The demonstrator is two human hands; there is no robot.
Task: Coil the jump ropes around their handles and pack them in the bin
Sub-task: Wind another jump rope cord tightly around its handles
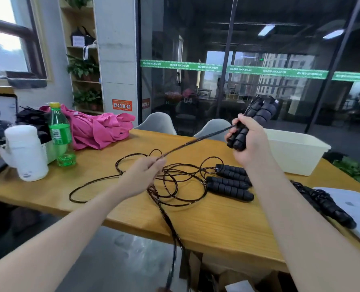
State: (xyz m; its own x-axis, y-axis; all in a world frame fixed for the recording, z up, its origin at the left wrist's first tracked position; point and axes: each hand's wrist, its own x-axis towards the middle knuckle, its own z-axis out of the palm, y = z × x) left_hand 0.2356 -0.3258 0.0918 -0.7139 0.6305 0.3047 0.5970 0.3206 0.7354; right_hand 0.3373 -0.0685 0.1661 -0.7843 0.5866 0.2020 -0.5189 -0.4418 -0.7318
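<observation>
Two handles [252, 123] in right hand [248, 142], rope [196, 141] apparently pinched by left hand [142, 175]

Wooden table [217, 224], two grey chairs [157, 123], dark glass wall [259, 49].

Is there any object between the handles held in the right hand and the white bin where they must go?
No visible object blocks the way. The right hand holds the handles up beside the white bin, whose top is open. Only the cord to the left hand remains uncoiled.

Right hand [251, 142] gripping paired handles [252, 123], left hand [142, 175] pinching taut rope [196, 142]
</observation>
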